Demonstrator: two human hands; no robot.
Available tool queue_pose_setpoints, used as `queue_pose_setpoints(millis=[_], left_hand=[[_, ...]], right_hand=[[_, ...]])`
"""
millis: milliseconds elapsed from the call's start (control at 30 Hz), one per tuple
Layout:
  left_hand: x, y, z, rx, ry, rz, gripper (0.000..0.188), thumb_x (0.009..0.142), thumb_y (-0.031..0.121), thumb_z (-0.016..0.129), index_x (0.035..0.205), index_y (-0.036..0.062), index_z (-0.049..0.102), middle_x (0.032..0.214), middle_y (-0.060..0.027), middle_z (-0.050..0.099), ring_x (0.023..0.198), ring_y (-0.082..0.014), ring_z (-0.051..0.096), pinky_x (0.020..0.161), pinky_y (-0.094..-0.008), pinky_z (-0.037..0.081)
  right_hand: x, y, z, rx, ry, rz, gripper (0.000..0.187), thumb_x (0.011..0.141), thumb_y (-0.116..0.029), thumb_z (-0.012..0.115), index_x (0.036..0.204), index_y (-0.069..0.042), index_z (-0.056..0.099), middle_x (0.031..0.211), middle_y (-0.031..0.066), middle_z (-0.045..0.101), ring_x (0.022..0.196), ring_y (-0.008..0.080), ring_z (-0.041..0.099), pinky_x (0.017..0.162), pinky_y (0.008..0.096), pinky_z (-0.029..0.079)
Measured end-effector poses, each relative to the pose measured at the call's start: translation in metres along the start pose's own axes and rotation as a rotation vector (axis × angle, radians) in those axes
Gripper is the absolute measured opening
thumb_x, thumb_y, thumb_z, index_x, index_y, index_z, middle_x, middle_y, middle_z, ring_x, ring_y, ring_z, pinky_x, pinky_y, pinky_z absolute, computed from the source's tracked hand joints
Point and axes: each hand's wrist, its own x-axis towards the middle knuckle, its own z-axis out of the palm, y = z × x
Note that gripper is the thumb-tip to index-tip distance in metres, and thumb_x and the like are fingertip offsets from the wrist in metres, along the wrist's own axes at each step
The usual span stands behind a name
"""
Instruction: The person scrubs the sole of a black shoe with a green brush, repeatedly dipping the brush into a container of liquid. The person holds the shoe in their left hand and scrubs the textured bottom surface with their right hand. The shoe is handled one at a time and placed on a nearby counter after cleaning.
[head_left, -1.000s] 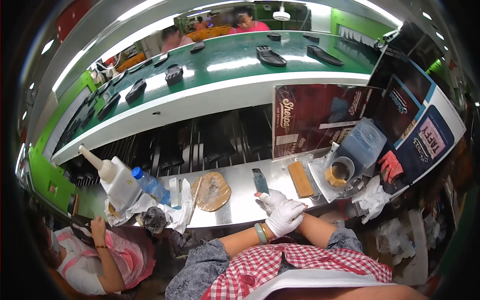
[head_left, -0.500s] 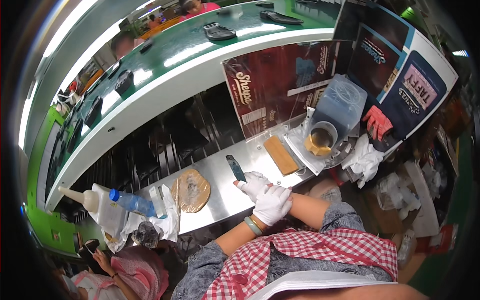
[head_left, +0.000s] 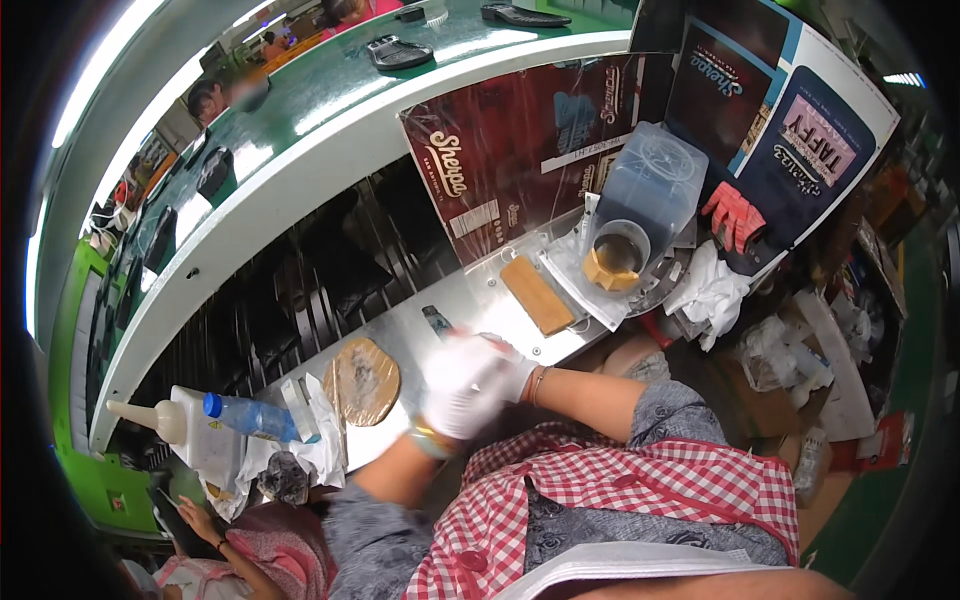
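Note:
My left hand [head_left: 462, 390], in a white glove that leaves the fingertips bare, is smeared by motion. It lies over my right hand [head_left: 518, 372], which wears a similar white glove. The left hand covers most of the right hand's fingers, so their grip cannot be made out. Just beyond the hands a narrow dark greenish strip [head_left: 436, 320] shows at the metal bench [head_left: 400, 322]. Its near end is hidden by the blur, and I cannot tell whether a hand holds it. Left of the hands lies a round, tan, stained pad [head_left: 365, 382].
A wooden block [head_left: 536, 296], a cup [head_left: 615, 257] and a translucent container [head_left: 655, 180] stand on the right. On the left are a white squeeze bottle [head_left: 200, 430] and a blue-capped bottle [head_left: 255, 416]. Beyond, shoe soles [head_left: 398, 53] ride a green belt [head_left: 340, 85]. Another person's hand [head_left: 200, 522] is lower left.
My left hand has swung leftward and forward from the right wrist over the right hand, and is now blurred. The whole view has shifted slightly; the dark strip stays near the same bench spot.

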Motion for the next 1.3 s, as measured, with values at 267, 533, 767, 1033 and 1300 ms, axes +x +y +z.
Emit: queue_pose_setpoints(millis=[267, 533, 767, 1033, 1300], left_hand=[[0.117, -0.195, -0.257, 0.919, 0.164, -0.477, 0.046, 0.082, 0.032, 0.059, 0.123, 0.0130, 0.053, 0.121, -0.0195, 0.053, 0.111, -0.0323, 0.051, 0.097, -0.0372, 0.038], [0.126, -0.321, -0.317, 0.726, -0.105, -0.844, 0.063, 0.081, 0.040, 0.060, 0.131, 0.0069, 0.043, 0.125, -0.0195, 0.053, 0.117, -0.0328, 0.049, 0.097, -0.0347, 0.037], [0.139, -0.311, -0.315, 0.783, 0.132, -0.918, 0.055, 0.071, 0.044, 0.071, 0.096, -0.0045, 0.062, 0.088, -0.0160, 0.064, 0.081, -0.0217, 0.059, 0.075, -0.0323, 0.045], [0.120, -0.297, -0.323, 0.490, 0.285, -0.796, 0.060, 0.076, 0.042, 0.055, 0.120, 0.0013, 0.054, 0.118, -0.0195, 0.057, 0.109, -0.0304, 0.053, 0.097, -0.0343, 0.037], [0.096, -0.230, -0.275, 0.517, 0.496, -0.432, 0.033, 0.080, 0.001, 0.058, 0.111, 0.0136, 0.059, 0.094, -0.0152, 0.061, 0.084, -0.0224, 0.060, 0.076, -0.0304, 0.049]], right_hand=[[0.012, -0.029, -0.025, -0.347, -0.212, 0.101, 0.036, 0.079, -0.007, 0.047, 0.114, -0.013, 0.053, 0.106, 0.0191, 0.054, 0.100, 0.0337, 0.054, 0.088, 0.0412, 0.041], [0.006, -0.027, -0.025, -0.399, -0.144, 0.046, 0.035, 0.078, -0.010, 0.053, 0.112, -0.013, 0.052, 0.091, 0.0125, 0.053, 0.088, 0.0302, 0.055, 0.081, 0.0406, 0.042], [-0.012, -0.030, -0.036, -0.338, -0.159, 0.141, 0.038, 0.075, -0.005, 0.052, 0.112, -0.015, 0.055, 0.091, 0.0134, 0.053, 0.087, 0.0317, 0.055, 0.074, 0.0397, 0.045], [-0.033, -0.038, -0.057, -0.242, -0.130, 0.137, 0.029, 0.076, -0.009, 0.056, 0.105, -0.010, 0.056, 0.082, 0.0133, 0.054, 0.078, 0.0316, 0.056, 0.066, 0.0419, 0.045], [-0.017, -0.038, -0.050, -0.241, -0.010, 0.118, 0.014, 0.079, -0.006, 0.060, 0.093, -0.009, 0.060, 0.071, 0.0149, 0.057, 0.063, 0.0335, 0.057, 0.053, 0.0450, 0.042]])
